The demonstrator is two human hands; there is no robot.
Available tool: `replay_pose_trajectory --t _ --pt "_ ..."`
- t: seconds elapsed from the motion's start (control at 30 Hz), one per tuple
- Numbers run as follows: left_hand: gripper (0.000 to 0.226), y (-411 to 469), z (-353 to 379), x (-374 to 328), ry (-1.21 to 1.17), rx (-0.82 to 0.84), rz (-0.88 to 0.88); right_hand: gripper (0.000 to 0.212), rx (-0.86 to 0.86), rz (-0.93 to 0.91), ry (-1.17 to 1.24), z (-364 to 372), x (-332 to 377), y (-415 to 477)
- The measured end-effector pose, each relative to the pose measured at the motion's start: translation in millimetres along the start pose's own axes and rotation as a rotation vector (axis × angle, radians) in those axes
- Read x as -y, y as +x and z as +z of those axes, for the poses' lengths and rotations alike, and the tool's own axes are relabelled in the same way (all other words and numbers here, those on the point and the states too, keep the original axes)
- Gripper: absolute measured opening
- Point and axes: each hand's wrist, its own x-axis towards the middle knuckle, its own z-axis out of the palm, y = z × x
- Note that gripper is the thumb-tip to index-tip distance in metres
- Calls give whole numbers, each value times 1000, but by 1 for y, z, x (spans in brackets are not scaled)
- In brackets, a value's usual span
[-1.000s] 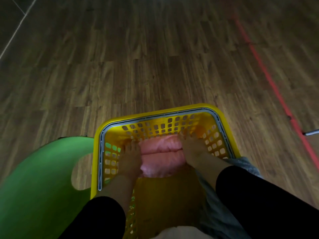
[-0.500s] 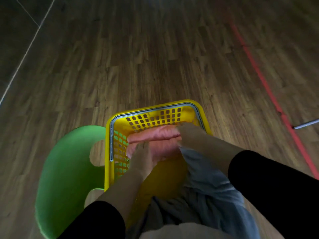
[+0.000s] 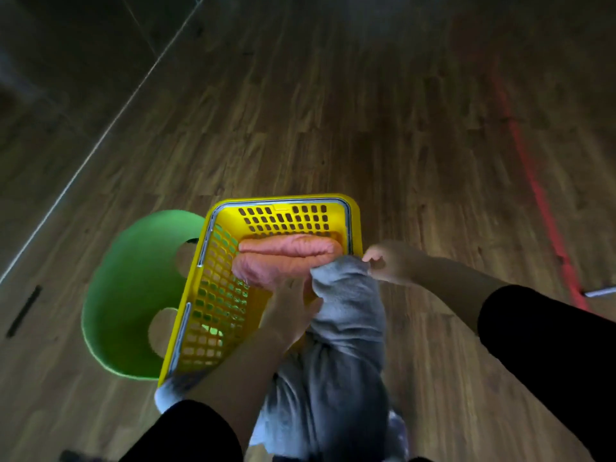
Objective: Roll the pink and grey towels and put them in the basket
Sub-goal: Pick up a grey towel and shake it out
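Observation:
The yellow perforated basket (image 3: 353,225) stands on a green stool. A rolled pink towel (image 3: 283,258) lies across its far end. The grey towel (image 3: 346,328) hangs over the basket's near right side, down toward me. My right hand (image 3: 386,261) pinches the grey towel's top corner just off the basket's right rim. Inside the basket, by the pink roll, my left hand (image 3: 290,311) grips the grey towel's left top edge. The towel's lower part runs out of view at the bottom.
The green stool (image 3: 133,295), with round cut-outs, sticks out to the left of the basket. Wooden floor lies all around. A red line (image 3: 533,181) runs along the floor at the right, with a metal rod end (image 3: 600,291) beside it.
Both hands have left the pink roll, which stays in the basket's far end, and have taken hold of the grey towel's top edge. The view has shifted right and tilted.

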Motion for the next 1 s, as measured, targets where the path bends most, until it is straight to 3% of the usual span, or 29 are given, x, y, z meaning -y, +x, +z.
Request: replay_pose_trajectory --t 0.07,0.2,0.37,0.47,0.57,0.77,1.0 --pt "42 -11 16 -19 -59 -12 -26 37 27 1 41 4 -12 -17" --pt "60 -33 38 -54 -147 0 -166 56 106 37 179 20 -21 -40" --pt "73 -45 50 -75 -180 -1 -321 54 62 61 327 57 -22 -37" --pt "51 -49 57 -84 -191 5 -433 25 -66 72 350 71 -15 -30" --pt "22 -50 57 -90 -210 -85 -480 21 -136 52 225 74 -12 -28" --pt "17 -63 37 -102 -222 -183 -422 18 -158 -65 191 50 -23 -41" --pt "14 -81 -7 -161 -219 -323 -304 16 -312 -182 291 -20 -26 -85"
